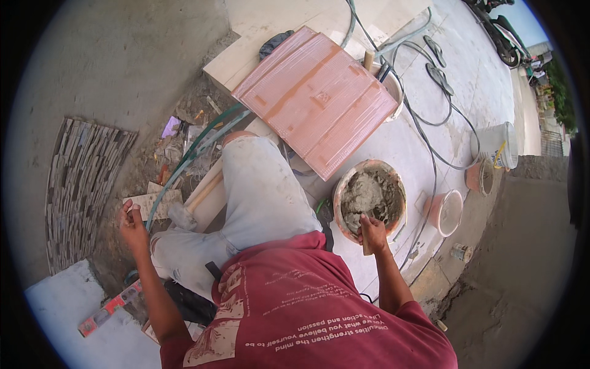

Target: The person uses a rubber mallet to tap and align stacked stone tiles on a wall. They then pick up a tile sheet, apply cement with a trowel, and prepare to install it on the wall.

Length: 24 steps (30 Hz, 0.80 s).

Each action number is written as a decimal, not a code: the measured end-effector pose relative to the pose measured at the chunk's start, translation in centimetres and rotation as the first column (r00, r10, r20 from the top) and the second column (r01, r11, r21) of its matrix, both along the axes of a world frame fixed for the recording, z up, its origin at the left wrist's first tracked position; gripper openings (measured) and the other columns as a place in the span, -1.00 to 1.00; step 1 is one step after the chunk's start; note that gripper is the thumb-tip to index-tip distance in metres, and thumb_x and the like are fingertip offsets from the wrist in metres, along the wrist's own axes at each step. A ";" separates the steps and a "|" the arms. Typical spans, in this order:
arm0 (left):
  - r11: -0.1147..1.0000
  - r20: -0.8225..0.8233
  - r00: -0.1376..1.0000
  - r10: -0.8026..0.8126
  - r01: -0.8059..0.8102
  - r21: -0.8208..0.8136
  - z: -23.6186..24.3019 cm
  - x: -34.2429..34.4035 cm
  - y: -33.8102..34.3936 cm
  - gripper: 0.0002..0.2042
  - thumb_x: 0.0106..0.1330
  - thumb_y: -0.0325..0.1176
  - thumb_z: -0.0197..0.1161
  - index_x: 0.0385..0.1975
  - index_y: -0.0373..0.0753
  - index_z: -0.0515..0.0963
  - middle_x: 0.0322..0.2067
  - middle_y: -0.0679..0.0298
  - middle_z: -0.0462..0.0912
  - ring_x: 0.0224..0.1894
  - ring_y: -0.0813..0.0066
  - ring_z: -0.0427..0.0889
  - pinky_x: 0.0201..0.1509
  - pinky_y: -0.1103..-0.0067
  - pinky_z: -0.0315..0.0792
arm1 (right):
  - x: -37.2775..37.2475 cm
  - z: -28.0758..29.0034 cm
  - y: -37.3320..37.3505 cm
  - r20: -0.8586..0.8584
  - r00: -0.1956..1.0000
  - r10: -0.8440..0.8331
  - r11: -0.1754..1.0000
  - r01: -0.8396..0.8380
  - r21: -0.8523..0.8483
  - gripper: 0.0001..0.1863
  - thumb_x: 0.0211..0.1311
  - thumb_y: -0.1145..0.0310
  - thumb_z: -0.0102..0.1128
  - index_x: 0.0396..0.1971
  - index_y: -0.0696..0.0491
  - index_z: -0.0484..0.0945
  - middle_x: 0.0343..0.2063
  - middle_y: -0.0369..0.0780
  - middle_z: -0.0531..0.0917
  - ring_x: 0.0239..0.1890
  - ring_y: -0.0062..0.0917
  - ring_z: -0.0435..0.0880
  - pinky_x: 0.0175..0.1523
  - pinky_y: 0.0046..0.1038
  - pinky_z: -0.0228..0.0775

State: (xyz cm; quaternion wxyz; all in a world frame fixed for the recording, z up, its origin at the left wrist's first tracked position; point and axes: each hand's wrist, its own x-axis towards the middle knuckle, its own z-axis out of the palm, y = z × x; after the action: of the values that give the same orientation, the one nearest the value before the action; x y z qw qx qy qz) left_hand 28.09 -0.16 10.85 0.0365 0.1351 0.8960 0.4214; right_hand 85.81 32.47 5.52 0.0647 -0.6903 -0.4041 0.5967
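Gripping a wooden handle [367,248] in right hand [374,234] at mortar bucket [338,212], four o'clock. Holding left hand [133,227] half-curled near pale tile [162,202], past eight o'clock; cannot tell if gripping.

The place was an outdoor building site: the right hand [373,234] was at a bucket [337,205] of wet mortar [369,189], stacked reddish tiles [319,98] lay ahead and left of that hand, rubble [167,157] was strewn just beyond the left hand [133,226], and far ahead-right of the right hand were a motorbike [505,38], greenery [562,92] and sky [523,18].
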 end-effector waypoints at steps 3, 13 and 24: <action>0.994 0.003 0.995 -0.097 0.097 -0.051 -0.6 0.0 1.1 -0.71 0.42 -0.36 0.18 0.05 -0.36 0.50 -0.33 0.27 0.58 -0.35 0.57 0.52 -0.22 0.58 0.43 | 0.7 1.3 -0.7 -0.068 0.997 -0.023 0.999 0.024 0.025 -0.63 0.41 0.08 0.12 -0.46 0.08 0.48 -0.66 -0.25 0.53 -0.77 -0.56 0.46 -0.69 -0.47 0.35; 0.987 -0.037 0.999 0.003 -0.009 -0.163 -5.4 4.6 -5.9 -0.75 0.38 -0.43 0.18 -0.03 -0.41 0.50 -0.09 0.10 0.54 -0.05 0.32 0.55 0.00 0.44 0.47 | 0.2 12.5 2.4 0.066 0.992 0.107 0.992 -0.110 0.057 -0.71 0.33 0.22 0.01 -0.39 0.16 0.52 -0.63 -0.22 0.55 -0.72 -0.54 0.53 -0.63 -0.48 0.39; 0.958 -0.026 0.998 0.064 -0.068 -0.278 -5.6 8.3 -5.1 -0.72 0.28 -0.42 0.26 -0.09 -0.47 0.52 -0.06 -0.04 0.54 0.02 0.03 0.55 0.13 0.33 0.41 | -16.5 3.1 16.2 0.566 0.749 0.343 0.349 -0.662 0.663 -0.75 0.24 0.35 0.05 -0.29 0.23 0.59 -0.49 -0.02 0.67 -0.39 -0.15 0.71 -0.27 -0.13 0.52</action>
State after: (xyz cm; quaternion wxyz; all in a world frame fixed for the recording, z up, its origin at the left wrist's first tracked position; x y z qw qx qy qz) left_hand 36.35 -5.27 5.29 0.0336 0.1022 0.9507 0.2909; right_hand 69.28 48.62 8.59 0.1277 -0.4976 -0.8362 0.1921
